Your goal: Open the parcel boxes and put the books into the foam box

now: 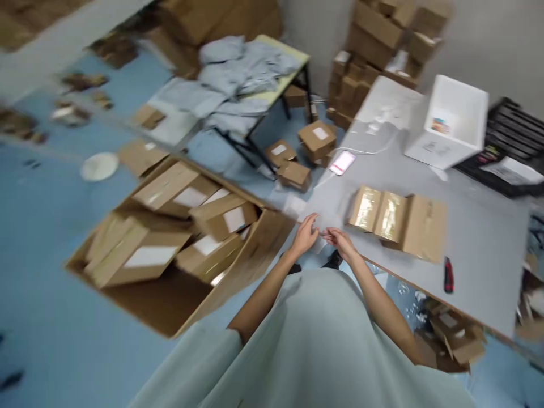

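My left hand point(305, 233) and my right hand point(340, 239) come together at the near corner of the grey table point(476, 226), fingertips almost touching. Their fingers look loosely stretched, and I see nothing held, though motion blurs them. A taped cardboard box point(397, 218) lies on the table just right of my right hand. A large open carton point(170, 243) full of several labelled small boxes sits on the blue floor to my left.
A red-handled cutter point(447, 275) lies near the table's front edge. A white foam box point(450, 122), a phone point(342, 162) and black trays point(510, 141) are farther back. Loose boxes, a second table with grey bags point(242, 73) and stacked cartons point(382, 45) stand behind.
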Motion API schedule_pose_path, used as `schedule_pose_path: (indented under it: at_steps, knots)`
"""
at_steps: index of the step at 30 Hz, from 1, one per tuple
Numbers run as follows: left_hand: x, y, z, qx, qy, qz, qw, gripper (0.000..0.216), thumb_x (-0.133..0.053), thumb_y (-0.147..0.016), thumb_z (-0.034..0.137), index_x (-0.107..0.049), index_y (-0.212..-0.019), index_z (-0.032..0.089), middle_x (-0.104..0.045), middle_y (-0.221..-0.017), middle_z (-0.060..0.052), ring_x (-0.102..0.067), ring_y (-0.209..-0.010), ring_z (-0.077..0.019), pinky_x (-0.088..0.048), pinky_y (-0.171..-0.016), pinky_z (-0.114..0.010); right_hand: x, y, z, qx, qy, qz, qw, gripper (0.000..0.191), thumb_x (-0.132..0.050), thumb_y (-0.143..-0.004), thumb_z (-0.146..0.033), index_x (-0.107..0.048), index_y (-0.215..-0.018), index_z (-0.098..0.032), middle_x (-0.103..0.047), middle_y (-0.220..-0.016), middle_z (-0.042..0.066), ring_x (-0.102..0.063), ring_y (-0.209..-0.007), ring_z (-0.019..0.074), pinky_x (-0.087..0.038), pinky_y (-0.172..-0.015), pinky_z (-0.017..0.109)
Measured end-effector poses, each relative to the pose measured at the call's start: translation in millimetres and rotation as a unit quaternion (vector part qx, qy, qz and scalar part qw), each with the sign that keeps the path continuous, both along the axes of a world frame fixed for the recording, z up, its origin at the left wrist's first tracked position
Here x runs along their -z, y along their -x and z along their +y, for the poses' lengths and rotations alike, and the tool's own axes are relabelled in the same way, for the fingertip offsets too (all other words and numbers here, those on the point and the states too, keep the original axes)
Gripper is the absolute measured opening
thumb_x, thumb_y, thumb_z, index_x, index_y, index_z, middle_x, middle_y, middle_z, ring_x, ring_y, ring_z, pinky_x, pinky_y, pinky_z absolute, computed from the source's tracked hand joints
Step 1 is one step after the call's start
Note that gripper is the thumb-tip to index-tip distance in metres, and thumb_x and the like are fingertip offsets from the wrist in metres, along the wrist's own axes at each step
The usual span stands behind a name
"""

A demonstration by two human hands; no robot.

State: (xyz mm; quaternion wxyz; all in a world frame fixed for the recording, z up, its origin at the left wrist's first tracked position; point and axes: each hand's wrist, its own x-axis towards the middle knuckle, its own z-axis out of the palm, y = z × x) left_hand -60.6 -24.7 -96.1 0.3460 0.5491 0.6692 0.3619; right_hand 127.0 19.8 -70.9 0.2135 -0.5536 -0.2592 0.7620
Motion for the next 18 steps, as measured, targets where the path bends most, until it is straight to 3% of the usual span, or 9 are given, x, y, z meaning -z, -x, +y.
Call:
schedule_pose_path:
  at_steps: [3,5,8,11,15,18]
  knots:
    - [1.2,75.8,-53.3,-0.157,-0.022,-0.025,0.987,0.051,-0.058,-0.102,0.023,-0.062,-0.153,0.020,-0.069,-0.151,-0.018,-0.075,-0.129,-0.0266,-0.065,-0.110,-0.045,-7.9,73.5,-3.2,-0.102,-0.033,0.010,0.994,0.032,-0.087,-0.083,-0.044,-0.079,-0.106,-0.023,-0.087,-0.116,0.009,-0.083,-0.098,0.0214,-0.063,-0.088,0.032]
    - [4.2,132.1,-95.7,-0.271,-0.026,-0.038,0.961,0.048,-0.059,-0.102,0.025,-0.064,-0.149,0.020,-0.070,-0.148,-0.018,-0.074,-0.129,-0.0274,-0.064,-0.110,-0.046,-10.4,134.1,-8.9,-0.168,-0.051,0.022,0.984,0.038,-0.091,-0.079,-0.048,-0.079,-0.107,-0.024,-0.087,-0.118,0.009,-0.083,-0.099,0.0222,-0.062,-0.089,0.033]
    - [7.8,214.3,-169.7,-0.440,-0.017,-0.049,0.896,0.046,-0.061,-0.103,0.028,-0.064,-0.148,0.020,-0.070,-0.148,-0.018,-0.072,-0.134,-0.0283,-0.061,-0.116,-0.048,-14.2,230.1,-29.5,-0.262,-0.077,0.030,0.962,0.044,-0.093,-0.078,-0.053,-0.080,-0.110,-0.024,-0.086,-0.122,0.010,-0.082,-0.105,0.0241,-0.062,-0.096,0.036]
    - [8.5,288.3,-246.4,-0.592,-0.010,-0.060,0.804,0.051,-0.064,-0.103,0.032,-0.059,-0.152,0.018,-0.066,-0.154,-0.021,-0.067,-0.142,-0.0299,-0.055,-0.123,-0.047,-17.6,326.3,-58.3,-0.347,-0.101,0.027,0.932,0.048,-0.092,-0.080,-0.056,-0.080,-0.115,-0.024,-0.085,-0.127,0.011,-0.080,-0.118,0.0264,-0.061,-0.107,0.042]
    - [8.1,378.3,-326.6,-0.715,-0.015,-0.067,0.696,0.072,-0.068,-0.103,0.038,-0.042,-0.165,0.012,-0.046,-0.173,-0.026,-0.052,-0.159,-0.0322,-0.046,-0.132,-0.046,-17.0,456.1,-96.3,-0.422,-0.143,0.035,0.895,0.053,-0.089,-0.086,-0.050,-0.078,-0.130,-0.022,-0.078,-0.147,0.013,-0.070,-0.143,0.0291,-0.053,-0.125,0.047]
    - [9.1,435.6,-355.9,-0.739,0.026,-0.124,0.661,0.084,-0.072,-0.101,0.044,-0.037,-0.169,0.010,-0.037,-0.180,-0.027,-0.042,-0.167,-0.0330,-0.035,-0.139,-0.048,-14.2,544.8,-121.8,-0.435,-0.163,0.012,0.886,0.062,-0.087,-0.092,-0.039,-0.071,-0.148,-0.017,-0.062,-0.168,0.015,-0.056,-0.159,0.0291,-0.044,-0.135,0.046]
